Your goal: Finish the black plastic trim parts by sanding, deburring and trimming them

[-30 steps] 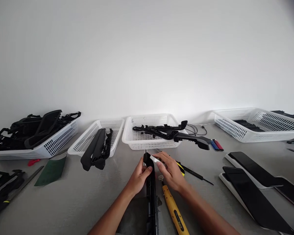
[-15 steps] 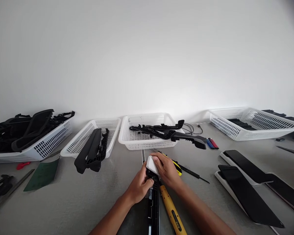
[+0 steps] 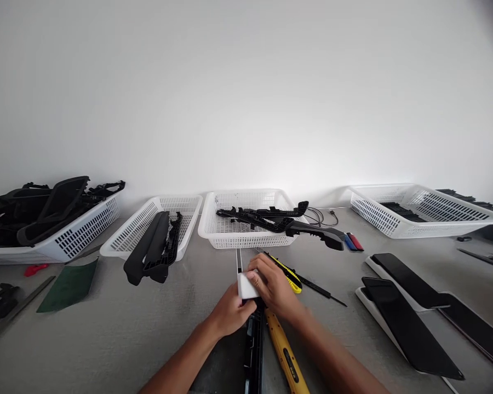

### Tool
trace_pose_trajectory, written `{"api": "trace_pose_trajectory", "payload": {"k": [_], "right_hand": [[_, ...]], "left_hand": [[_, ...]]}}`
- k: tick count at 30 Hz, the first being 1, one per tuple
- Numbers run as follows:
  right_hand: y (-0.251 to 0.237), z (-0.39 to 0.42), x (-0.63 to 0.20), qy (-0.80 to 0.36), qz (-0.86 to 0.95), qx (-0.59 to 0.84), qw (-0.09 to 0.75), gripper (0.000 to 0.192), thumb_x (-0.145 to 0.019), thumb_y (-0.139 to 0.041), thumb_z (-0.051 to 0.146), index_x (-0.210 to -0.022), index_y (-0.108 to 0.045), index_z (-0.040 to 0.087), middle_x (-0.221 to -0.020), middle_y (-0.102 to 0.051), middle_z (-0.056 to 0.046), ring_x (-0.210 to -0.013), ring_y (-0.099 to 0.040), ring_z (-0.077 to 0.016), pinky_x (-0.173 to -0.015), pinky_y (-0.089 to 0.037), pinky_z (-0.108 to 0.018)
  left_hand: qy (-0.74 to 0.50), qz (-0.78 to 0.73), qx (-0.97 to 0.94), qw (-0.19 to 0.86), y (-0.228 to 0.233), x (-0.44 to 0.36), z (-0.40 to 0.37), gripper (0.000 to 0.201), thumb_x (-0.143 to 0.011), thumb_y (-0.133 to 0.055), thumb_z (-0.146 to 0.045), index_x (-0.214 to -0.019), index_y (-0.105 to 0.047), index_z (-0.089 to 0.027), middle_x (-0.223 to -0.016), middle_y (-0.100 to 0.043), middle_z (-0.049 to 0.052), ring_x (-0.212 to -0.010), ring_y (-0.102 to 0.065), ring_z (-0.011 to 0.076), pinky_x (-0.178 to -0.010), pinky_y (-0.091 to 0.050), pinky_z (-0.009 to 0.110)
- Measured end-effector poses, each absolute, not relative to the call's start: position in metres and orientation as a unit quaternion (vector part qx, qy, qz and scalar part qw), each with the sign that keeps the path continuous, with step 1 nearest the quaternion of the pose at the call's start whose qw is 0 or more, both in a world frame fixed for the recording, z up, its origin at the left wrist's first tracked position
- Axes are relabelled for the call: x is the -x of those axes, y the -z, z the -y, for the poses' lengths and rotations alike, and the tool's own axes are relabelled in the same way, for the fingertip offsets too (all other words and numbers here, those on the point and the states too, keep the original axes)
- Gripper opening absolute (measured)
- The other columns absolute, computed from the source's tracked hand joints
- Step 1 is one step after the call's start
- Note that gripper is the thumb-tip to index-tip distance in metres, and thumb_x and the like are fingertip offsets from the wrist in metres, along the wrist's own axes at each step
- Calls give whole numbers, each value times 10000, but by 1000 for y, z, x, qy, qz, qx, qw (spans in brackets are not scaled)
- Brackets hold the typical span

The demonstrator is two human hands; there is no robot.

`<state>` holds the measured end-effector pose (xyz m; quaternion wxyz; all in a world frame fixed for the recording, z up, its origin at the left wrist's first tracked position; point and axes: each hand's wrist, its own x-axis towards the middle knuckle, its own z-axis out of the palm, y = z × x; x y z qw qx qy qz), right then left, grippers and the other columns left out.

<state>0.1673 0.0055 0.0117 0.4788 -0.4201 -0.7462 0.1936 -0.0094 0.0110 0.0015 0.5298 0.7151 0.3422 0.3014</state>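
Where the grey table [image 3: 119, 339] nears its front edge, at the middle, a small white block [image 3: 246, 285] is held against the far end of a long black trim strip [image 3: 254, 350], which runs back toward the front edge. The left hand [image 3: 230, 314] is closed about that end from the left, its thumb pressed to the block; the right hand [image 3: 276, 289] is curled over the block from above, fingers wrapped on it. Both grips are judged firm, though the contact under the fingers is hidden.

The block is judged light, rigid and smooth-faced, best taken by its flat sides. The strip appears to be stiff moulded plastic, narrow and ribbed, likely to flex if lifted by one end alone; a hold nearer its middle is advised.

A yellow screwdriver [image 3: 285, 355] is noted just beside the strip, on its right. A yellow utility knife [image 3: 288, 272] lies just behind the right hand. Along the back edge, white perforated baskets are ranged: the central basket [image 3: 246, 238] holds black skeletal mouldings, and the basket to its left [image 3: 127, 246] holds a matte black handle part [image 3: 152, 254]. Glossy black panels [image 3: 406, 323] lie toward the right edge.
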Motion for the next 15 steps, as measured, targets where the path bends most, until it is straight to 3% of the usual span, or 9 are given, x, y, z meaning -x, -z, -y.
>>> {"api": "trace_pose_trajectory", "payload": {"k": [4,8,10,15], "right_hand": [[-8,-10,-173,-190,713,454,500,327,-1151,-428,417,-922,-575,236,-906,-584,-42,-826,-575,-207,-748,-463,-326],[-9,-6,-165,-207,738,426,481,288,-1148,-445,408,-985,-613,240,-977,-633,-51,-892,-614,-206,-808,-496,-325],[-9,-7,-165,-214,741,420,479,291,-1145,-450,418,-987,-619,241,-988,-637,-54,-907,-618,-210,-828,-502,-329],[-9,-11,-172,-201,700,465,504,362,-1149,-426,446,-889,-567,236,-853,-574,-32,-791,-557,-208,-723,-452,-322]], "left_hand": [[-299,-345,-701,548,-3,11,-11,265,-848,-576,-162,-1106,-568,-220,-820,-527,-36,-648,-391,146,-604,-346,276],[-312,-350,-705,532,0,11,-12,95,-809,-592,-146,-853,-554,-221,-768,-548,-18,-696,-443,169,-656,-373,288],[-314,-351,-705,531,1,11,-11,92,-805,-590,-147,-835,-547,-222,-769,-551,-13,-705,-445,174,-659,-375,292],[-297,-341,-701,551,-2,12,-10,253,-860,-588,-178,-1109,-585,-223,-832,-560,-23,-670,-424,161,-632,-363,280]]}}
